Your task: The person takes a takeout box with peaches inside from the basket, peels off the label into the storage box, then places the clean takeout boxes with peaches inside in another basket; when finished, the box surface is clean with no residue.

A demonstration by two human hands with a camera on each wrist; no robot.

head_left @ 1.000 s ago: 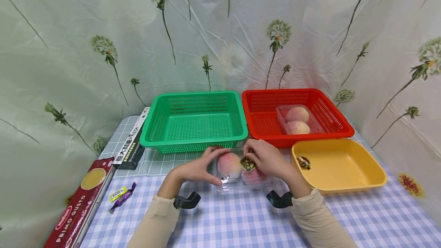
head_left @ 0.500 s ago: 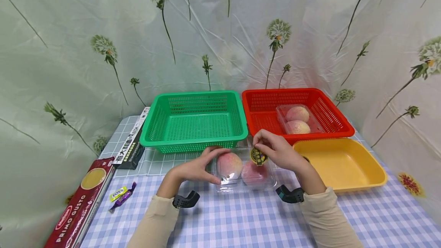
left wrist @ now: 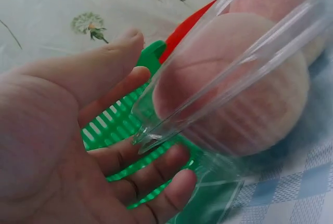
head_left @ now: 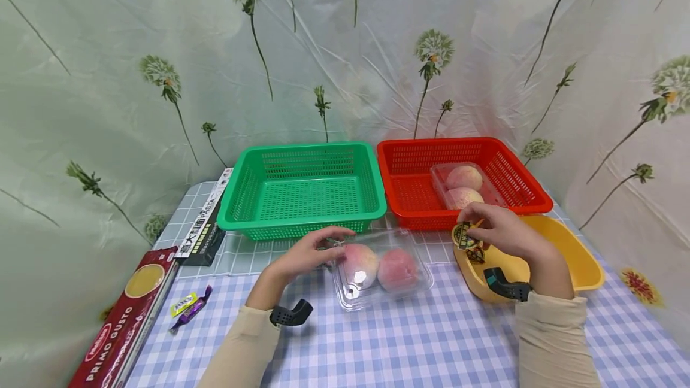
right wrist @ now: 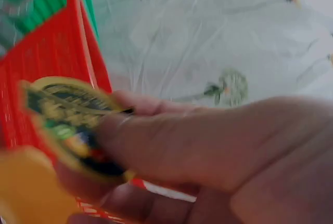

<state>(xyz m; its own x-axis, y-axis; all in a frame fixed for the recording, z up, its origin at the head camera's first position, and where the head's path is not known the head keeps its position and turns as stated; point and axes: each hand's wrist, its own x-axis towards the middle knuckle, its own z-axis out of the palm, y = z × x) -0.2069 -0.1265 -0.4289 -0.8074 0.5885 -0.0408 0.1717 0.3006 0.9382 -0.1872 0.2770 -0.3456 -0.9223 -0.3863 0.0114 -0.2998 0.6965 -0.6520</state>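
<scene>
My right hand (head_left: 504, 232) pinches a round black-and-gold sticker label (head_left: 463, 236) over the left rim of the yellow basin (head_left: 560, 256). In the right wrist view the thumb lies across the label (right wrist: 65, 125). A second label (head_left: 477, 255) sits inside the basin, just below the held one. At the middle of the table lies a clear plastic clamshell box (head_left: 372, 301) with two peaches (head_left: 398, 270) inside. Beside its left end is my left hand (head_left: 312, 254). Its fingers are loosely spread around the box's edge (left wrist: 171, 120) without a grip on it.
Behind the box stand a green basket (head_left: 309, 199) and a red basket (head_left: 409, 193). The red one holds another clear box of peaches (head_left: 465, 178). At the left lie two pasta packs, one black-and-white (head_left: 207, 220) and one red (head_left: 129, 316), and two small candies (head_left: 188, 310).
My right hand has carried the label from above the peach box rightward to the basin. My left hand has drawn back slightly from the box, which now sits turned a little.
</scene>
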